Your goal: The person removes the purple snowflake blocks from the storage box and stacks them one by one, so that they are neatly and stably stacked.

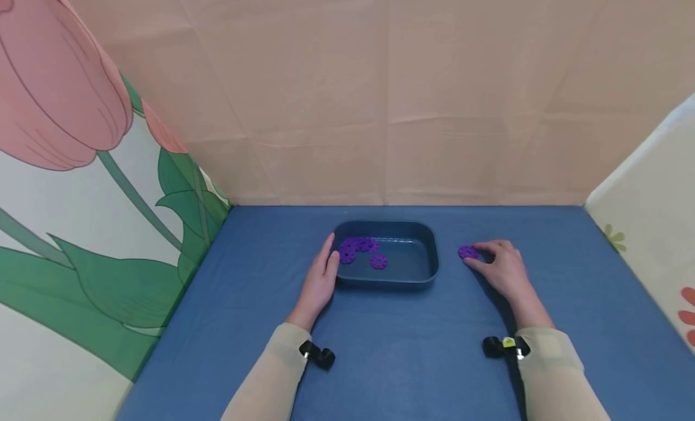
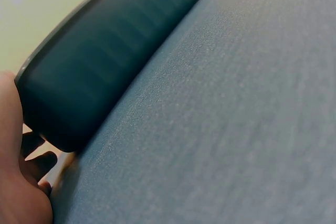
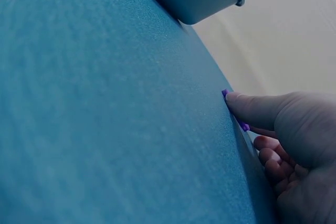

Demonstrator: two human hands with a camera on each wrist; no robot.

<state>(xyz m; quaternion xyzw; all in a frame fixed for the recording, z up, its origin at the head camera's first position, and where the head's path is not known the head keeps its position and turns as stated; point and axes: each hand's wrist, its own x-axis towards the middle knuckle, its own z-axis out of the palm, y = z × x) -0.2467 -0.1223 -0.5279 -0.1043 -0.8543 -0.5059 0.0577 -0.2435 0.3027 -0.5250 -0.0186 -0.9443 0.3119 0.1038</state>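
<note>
A dark blue-green rectangular tray stands on the blue tabletop. Several purple notched discs, round with slots in their edges, lie inside it, mostly toward its left end. My left hand rests against the tray's left end with its fingers extended along the wall and the thumb near the front corner. To the right of the tray, my right hand pinches another purple notched disc between thumb and forefinger, low at the table surface. The hand covers part of this disc.
The blue tabletop meets a beige cloth backdrop behind the tray. A tulip-printed cloth stands along the left side, and a pale printed cloth along the right. Both wrists carry small black cameras.
</note>
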